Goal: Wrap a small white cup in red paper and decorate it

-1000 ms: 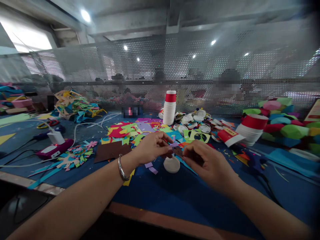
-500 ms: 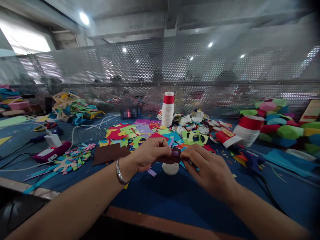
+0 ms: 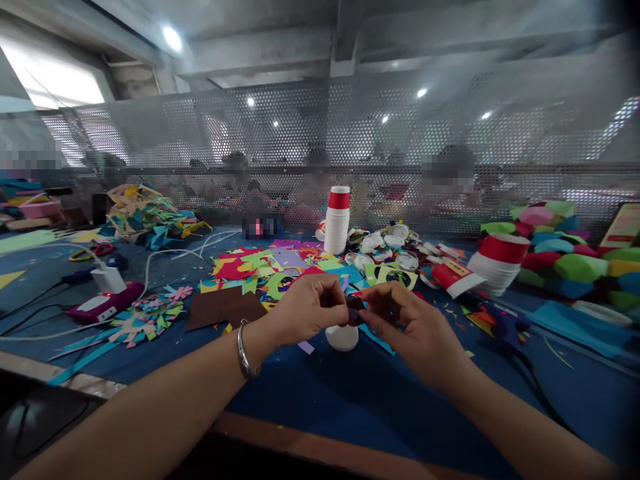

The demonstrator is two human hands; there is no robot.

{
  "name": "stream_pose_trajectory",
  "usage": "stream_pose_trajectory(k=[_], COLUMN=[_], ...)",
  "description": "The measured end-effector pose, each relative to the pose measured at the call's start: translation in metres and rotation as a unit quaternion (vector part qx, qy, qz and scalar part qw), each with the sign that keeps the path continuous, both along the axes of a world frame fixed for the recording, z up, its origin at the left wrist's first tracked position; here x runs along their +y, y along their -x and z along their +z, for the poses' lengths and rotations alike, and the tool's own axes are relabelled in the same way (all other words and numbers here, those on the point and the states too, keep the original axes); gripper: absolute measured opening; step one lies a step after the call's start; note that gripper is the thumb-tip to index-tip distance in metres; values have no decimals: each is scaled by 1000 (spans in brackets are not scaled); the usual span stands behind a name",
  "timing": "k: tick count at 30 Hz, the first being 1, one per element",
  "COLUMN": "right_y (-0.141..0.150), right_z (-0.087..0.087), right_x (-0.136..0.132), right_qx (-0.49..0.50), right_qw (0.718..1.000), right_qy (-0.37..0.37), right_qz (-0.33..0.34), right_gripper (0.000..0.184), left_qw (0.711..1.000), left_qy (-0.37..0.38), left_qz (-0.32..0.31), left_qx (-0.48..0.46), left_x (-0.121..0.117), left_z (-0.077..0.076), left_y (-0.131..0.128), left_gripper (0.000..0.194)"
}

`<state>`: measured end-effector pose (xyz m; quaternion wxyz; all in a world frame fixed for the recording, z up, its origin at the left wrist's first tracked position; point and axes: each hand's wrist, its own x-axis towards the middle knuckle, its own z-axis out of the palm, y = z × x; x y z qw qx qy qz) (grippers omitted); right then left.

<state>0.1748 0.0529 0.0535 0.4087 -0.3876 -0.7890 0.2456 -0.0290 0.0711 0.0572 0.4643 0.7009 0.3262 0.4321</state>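
Right above that little white disc [image 3: 343,338], your left hand [image 3: 313,307] and right hand [image 3: 417,327] are both pinching a small dark piece [image 3: 355,311], fingertips super close.

Power strip [image 3: 106,305]: we see a purple one on the left of the worktop [image 3: 320,393], with a white adapter [image 3: 109,280] standing in it.
Scissors [image 3: 93,253]: behind the adapter we make out red and yellow handles.
Partition [image 3: 280,143]: we face perforated panels across the back, blurred people [image 3: 447,163] beyond.
Ceiling [image 3: 265,33]: we have lit lamps [image 3: 173,39] above us.
Window [image 3: 55,77]: ours glows white at upper left.
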Motion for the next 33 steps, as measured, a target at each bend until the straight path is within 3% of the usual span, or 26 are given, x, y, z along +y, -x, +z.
stream_pose_trajectory(k=[6, 12, 17, 22, 28, 33], right_y=[0, 1, 0, 1, 1, -16], right_z=[0, 4, 6, 4, 5, 15], right_x=[3, 3, 3, 4, 2, 7], right_qx=[99, 110, 103, 108, 85, -44], right_qw=[992, 985, 985, 983, 983, 996], right_qy=[81, 133, 139, 149, 161, 70], right_qz=[20, 27, 14, 19, 35, -29], right_gripper=[30, 31, 25, 23, 25, 20], left_qw=[998, 995, 998, 991, 990, 994], left_qy=[37, 56, 48, 123, 136, 96], left_qz=[6, 31, 29, -22, -36, 15], left_qx=[-60, -76, -34, 46, 30, 49], left_x=[-2, -5, -3, -2, -2, 3], left_z=[2, 7, 7, -1, -2, 2], left_y=[-2, -5, -2, -4, -6, 3], left_gripper=[14, 18, 8, 6, 19, 19])
